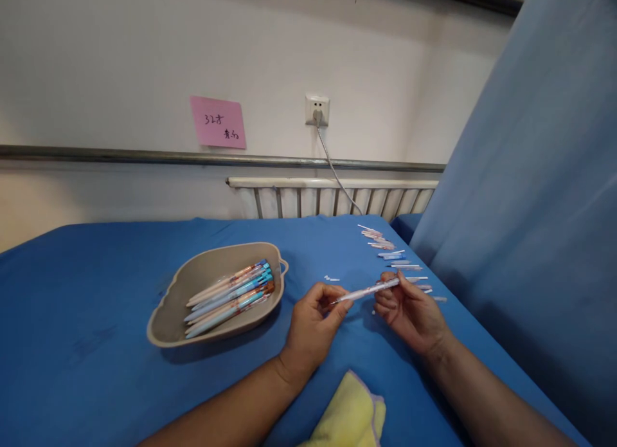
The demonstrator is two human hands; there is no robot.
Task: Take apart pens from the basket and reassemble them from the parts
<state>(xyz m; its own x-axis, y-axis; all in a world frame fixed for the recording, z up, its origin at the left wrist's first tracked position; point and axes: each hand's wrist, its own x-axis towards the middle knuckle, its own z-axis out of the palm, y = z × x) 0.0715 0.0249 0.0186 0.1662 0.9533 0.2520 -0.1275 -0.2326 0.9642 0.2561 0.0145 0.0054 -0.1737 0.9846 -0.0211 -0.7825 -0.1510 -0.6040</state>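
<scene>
A slim, pale pen barrel (pixel 369 290) is held nearly level above the blue sheet, between both hands. The fingertips of my left hand (pixel 315 325) pinch its pointed left end. At its other end, the thumb and fingers of my right hand (pixel 409 312) close around the barrel. Left of my hands stands a grey-beige basket (pixel 168 305), with several pens (pixel 231 296) lying side by side in it. Beyond my right hand, several loose pen parts (pixel 378 238) lie in small groups along the right side of the bed. Tiny white pieces (pixel 331 278) rest beyond the pen.
A yellow cloth (pixel 351 411) lies near me on the blue sheet (pixel 96 383). On the right hangs a blue curtain (pixel 535 202). A white rail (pixel 332 183) runs behind, with a cable (pixel 332 167) dropping from a wall socket (pixel 317 109). A pink note (pixel 218 122) is on the wall.
</scene>
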